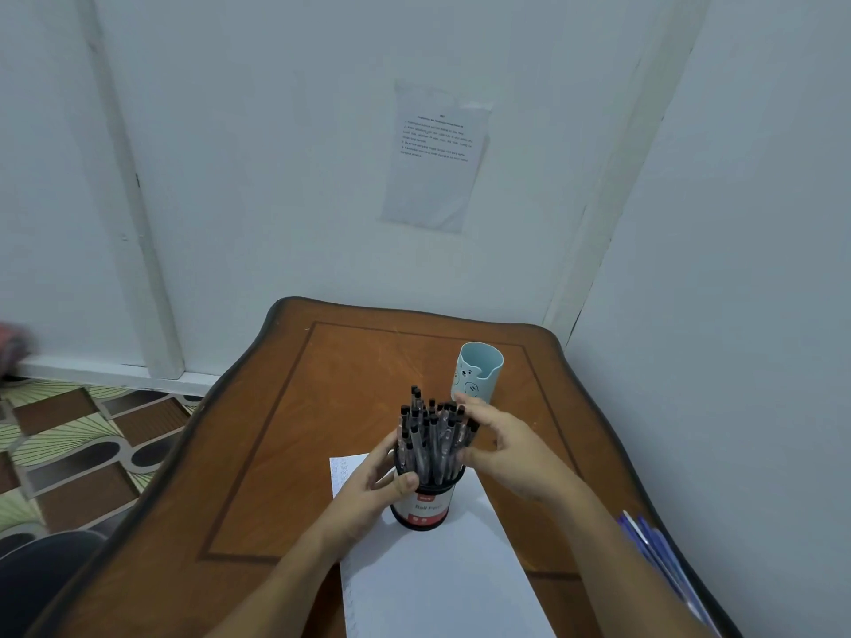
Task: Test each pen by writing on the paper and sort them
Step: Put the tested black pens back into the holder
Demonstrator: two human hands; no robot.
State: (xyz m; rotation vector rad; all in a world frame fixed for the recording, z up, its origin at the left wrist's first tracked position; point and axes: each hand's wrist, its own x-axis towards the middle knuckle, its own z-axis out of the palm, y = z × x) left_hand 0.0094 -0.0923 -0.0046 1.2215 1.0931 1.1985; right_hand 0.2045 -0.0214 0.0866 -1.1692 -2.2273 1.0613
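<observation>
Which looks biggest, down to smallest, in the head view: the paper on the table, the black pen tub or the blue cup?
1. paper
2. black pen tub
3. blue cup, though it stands farther back, so its true size against the tub is unsure.

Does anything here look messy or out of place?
Slightly: the printed sheet on the wall is wrinkled and not flat, and blue pens lie loose at the right edge of the table. Nothing looks spilled.
</observation>
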